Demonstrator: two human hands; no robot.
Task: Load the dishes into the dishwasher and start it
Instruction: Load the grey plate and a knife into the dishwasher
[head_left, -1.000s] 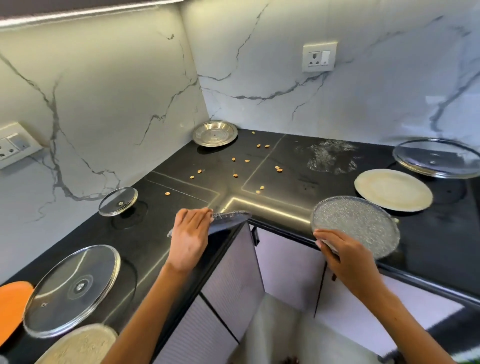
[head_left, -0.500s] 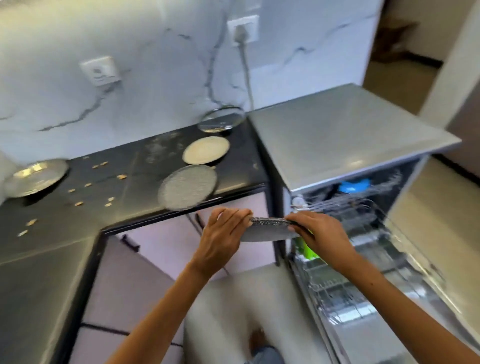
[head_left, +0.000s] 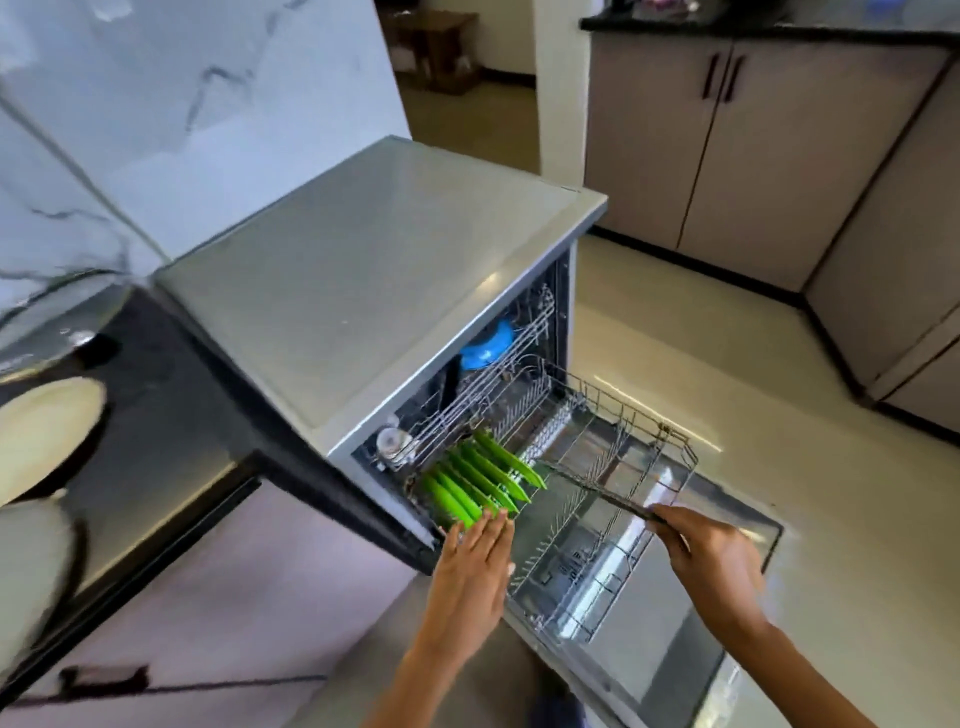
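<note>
Dishwasher (head_left: 374, 291) with a plain grey top and silver-grey casing. Wire rack (head_left: 618, 467) grey metal, holding a row of bright green plates (head_left: 483, 480). A blue dish (head_left: 488, 345) sits in the upper rack. Plate (head_left: 597, 488) in the right hand (head_left: 714, 564) dark grey, seen edge-on. Wall (head_left: 182, 104) white with dark grey veining. Countertop (head_left: 156, 415) glossy black; a cream plate (head_left: 47, 431) lies on it. Floor (head_left: 779, 415) cream. Cabinets (head_left: 675, 140) pale beige with dark handles.
</note>
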